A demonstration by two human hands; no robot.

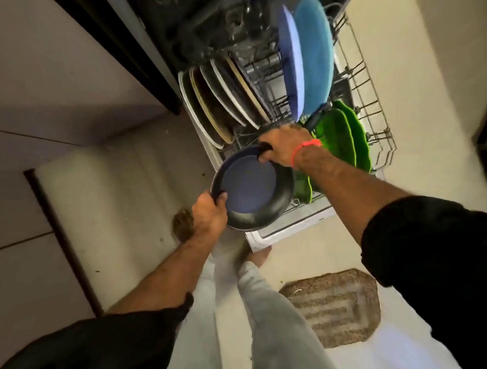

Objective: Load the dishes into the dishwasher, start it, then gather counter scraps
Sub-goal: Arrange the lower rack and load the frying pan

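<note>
Loading step: at frame centre, the left hand (208, 213) is gripping the rim of a dark pan (252, 188) while the right hand (282, 147) is grasping its handle, over the lower rack (377, 106). Next move probably calls for tilting it into a free slot beside the plates (228, 101).

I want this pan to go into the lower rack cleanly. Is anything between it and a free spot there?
Yes. The frying pan, held by the left hand and right hand, sits at the rack's front edge. The green leaf-shaped plates fill the rack right beside it, and cream plates stand behind.
</note>
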